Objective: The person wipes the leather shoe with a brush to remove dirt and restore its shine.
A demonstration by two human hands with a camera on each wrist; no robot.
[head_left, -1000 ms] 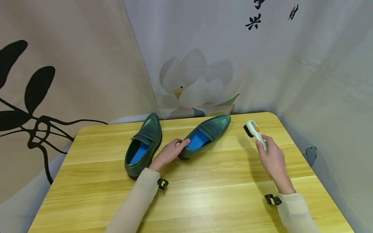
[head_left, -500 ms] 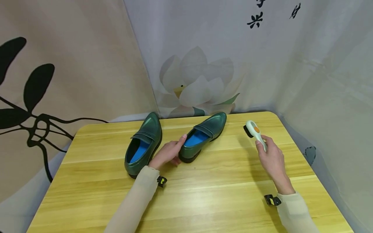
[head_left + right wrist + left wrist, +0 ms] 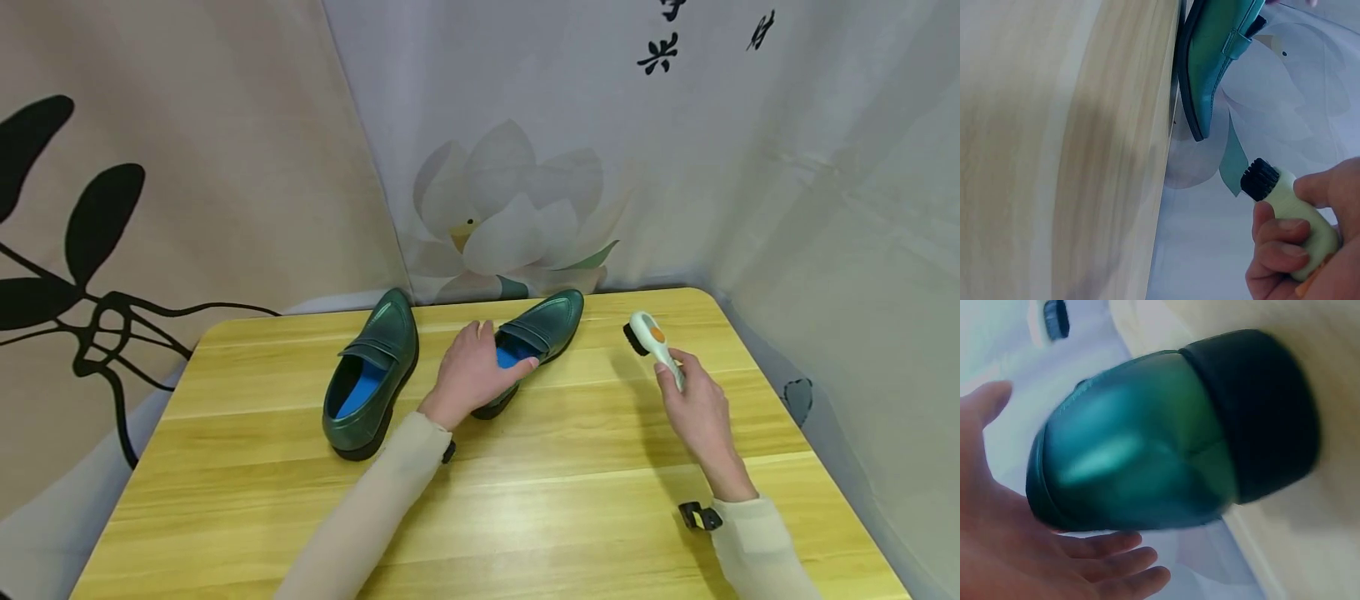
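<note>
In the head view my left hand (image 3: 471,367) is over the back half of a green loafer (image 3: 557,322) with a blue insole, hiding part of its opening. The left wrist view has the loafer's heel (image 3: 1129,444) between the thumb and the straight, spread fingers (image 3: 1129,581); whether the palm touches it I cannot tell. On the right, my right hand (image 3: 697,404) holds a shoe brush (image 3: 651,335) by its white handle, above the table. The brush has black bristles (image 3: 1259,179) and an orange button, and is apart from the loafer.
A second green loafer (image 3: 375,367) stands to the left, toe toward the back edge. Both loafers are on a wooden table (image 3: 540,517). Behind it hangs a printed curtain (image 3: 517,200) with a flower. A fabric wall (image 3: 862,250) runs along the right side.
My left hand gripped the loafer's heel, shifted the loafer slightly left and back, then let go and moved up over it with fingers spread. The right hand and brush have stayed almost still.
</note>
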